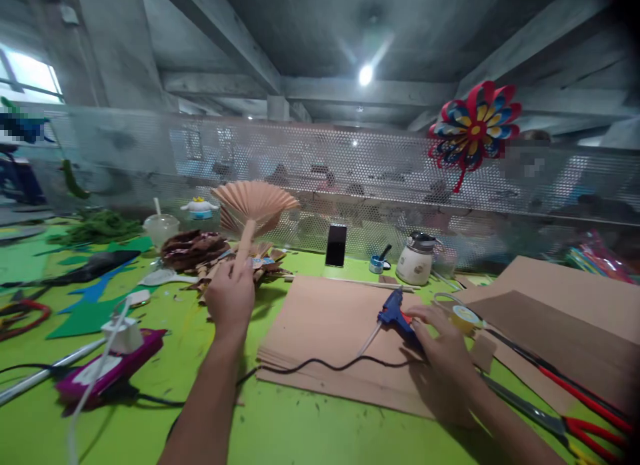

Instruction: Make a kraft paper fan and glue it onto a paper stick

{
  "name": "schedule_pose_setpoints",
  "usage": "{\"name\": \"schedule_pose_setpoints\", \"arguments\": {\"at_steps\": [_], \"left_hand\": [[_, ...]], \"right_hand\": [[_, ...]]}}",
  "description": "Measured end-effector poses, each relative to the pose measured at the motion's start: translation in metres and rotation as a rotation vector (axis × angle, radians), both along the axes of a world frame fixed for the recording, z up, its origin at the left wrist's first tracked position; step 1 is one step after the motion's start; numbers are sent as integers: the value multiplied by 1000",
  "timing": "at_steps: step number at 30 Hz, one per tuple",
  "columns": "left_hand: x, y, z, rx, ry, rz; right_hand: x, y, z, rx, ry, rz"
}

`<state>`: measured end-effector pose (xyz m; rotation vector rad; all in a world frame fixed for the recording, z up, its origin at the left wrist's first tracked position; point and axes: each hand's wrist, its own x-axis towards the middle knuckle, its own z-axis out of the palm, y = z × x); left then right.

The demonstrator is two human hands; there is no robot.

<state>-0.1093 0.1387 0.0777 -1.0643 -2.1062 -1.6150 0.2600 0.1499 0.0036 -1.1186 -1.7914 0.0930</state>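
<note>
Raised at centre left, my left hand [231,293] is closed round the stick handle of a pleated brown paper fan [257,202], which is spread out and upright. My right hand [440,335] is closed on the handle of a blue glue gun [393,308] above a stack of brown paper sheets [320,318]. The gun's nozzle points up and away, and a pale glue stick [370,340] slants down to the left from it. A black cord crosses the front of the stack.
A magenta power strip [120,368] lies at left. Behind the stack stand a phone [336,245], a blue jar [377,264] and a white pot [416,258]. Yellow tape [465,318], red-handled scissors [540,415] and brown card [565,332] are at right.
</note>
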Motion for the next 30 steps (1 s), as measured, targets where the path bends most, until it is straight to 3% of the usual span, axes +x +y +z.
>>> {"name": "schedule_pose_setpoints", "arguments": {"at_steps": [3, 6, 8, 12, 15, 17, 20, 24, 30], "left_hand": [[1, -3, 2, 80, -15, 49], [8, -7, 6, 168, -29, 23], [12, -8, 8, 206, -41, -2], [14, -8, 6, 217, -56, -13], [13, -6, 5, 216, -62, -22], [13, -6, 6, 215, -74, -22], [14, -9, 11, 237, -91, -35], [16, -16, 17, 302, -114, -47], [15, -17, 14, 368, -177, -137]], "right_hand": [[-10, 6, -6, -28, -20, 76], [-44, 16, 6, -6, -168, 240], [-82, 22, 20, -37, -322, 377], [-176, 33, 38, -9, -710, 526], [-231, 45, 33, 21, -827, 624], [-250, 53, 25, 37, -873, 612], [-250, 59, 14, 64, -908, 575], [-230, 53, 10, 135, -907, 565], [-213, 54, 7, 100, -601, 596]]}}
